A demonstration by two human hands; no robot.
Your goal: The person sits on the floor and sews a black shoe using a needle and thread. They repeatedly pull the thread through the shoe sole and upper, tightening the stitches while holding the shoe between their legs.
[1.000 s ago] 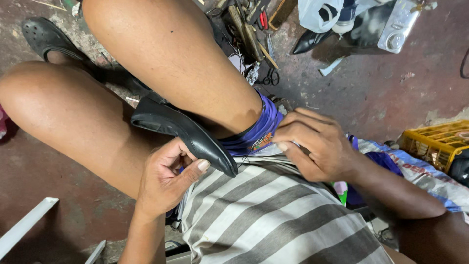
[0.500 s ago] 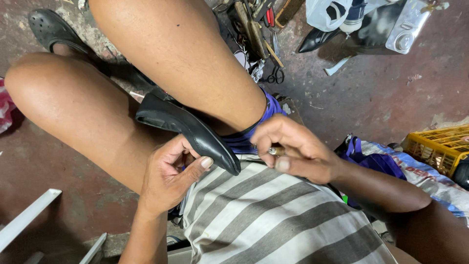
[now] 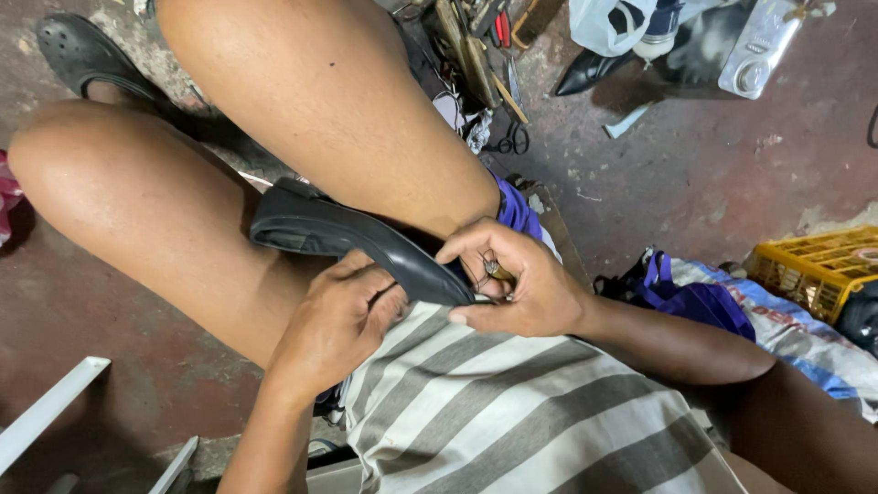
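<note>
Now the left hand (image 3: 334, 316) has closed tighter around the black shoe (image 3: 352, 240), which lies across the lap, between the thighs. The right hand (image 3: 512, 288) has moved from the shorts to the shoe's near end, its fingers (image 3: 476, 240) pinching a small brass-coloured thing (image 3: 498, 270), so work on the shoe seems to begin. This thing is half hidden, and the shoe's inside is not visible.
</note>
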